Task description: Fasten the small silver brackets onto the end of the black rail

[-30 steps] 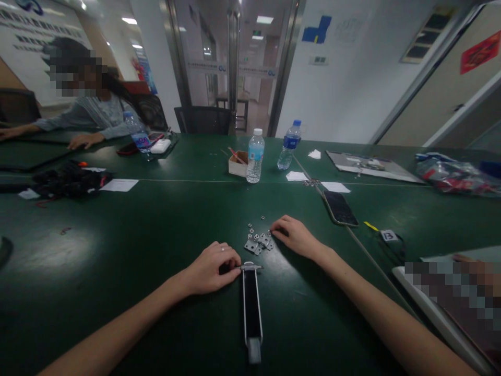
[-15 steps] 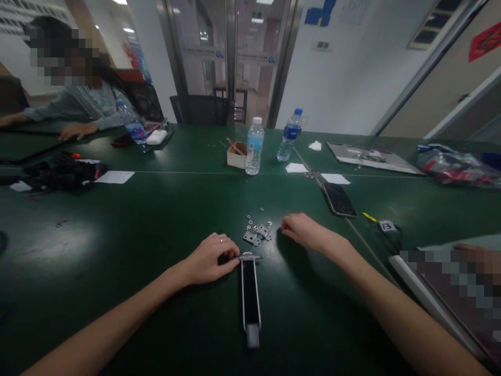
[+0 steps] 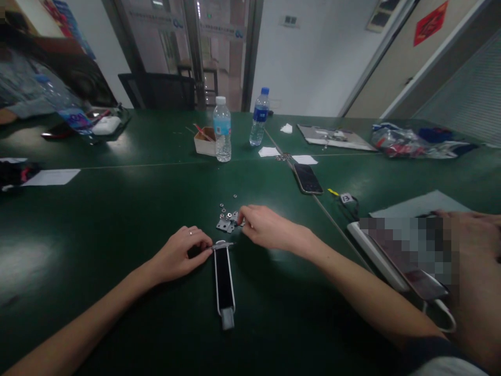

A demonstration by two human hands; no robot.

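Observation:
My left hand (image 3: pixel 180 253) is closed, its thumb and fingertips pinching one end of a thin metal rod (image 3: pixel 226 245). The rod lies crosswise at the far end of a long narrow wire frame (image 3: pixel 233 287), which has a black strip (image 3: pixel 224 274) inside and a grey block (image 3: pixel 227 318) at its near end. Beyond it lie small metal plates (image 3: pixel 225 225) with holes and several nuts (image 3: pixel 222 205). At the right side of this pile is my right hand (image 3: pixel 270 227), fingers curled together over the parts; its fingertips hide whatever they touch or hold.
Two water bottles (image 3: pixel 223 138) (image 3: pixel 259 117) and a small open box (image 3: pixel 204 143) stand farther back. A phone (image 3: pixel 307 179) lies right of centre. Another person's hand (image 3: pixel 475 245) is at the right, by a white-edged device (image 3: pixel 378 256). A chair (image 3: pixel 158 91) is behind the table.
My right hand has moved left and onto the pile of metal parts. My left hand stays at the rod. The whole view has turned to the right.

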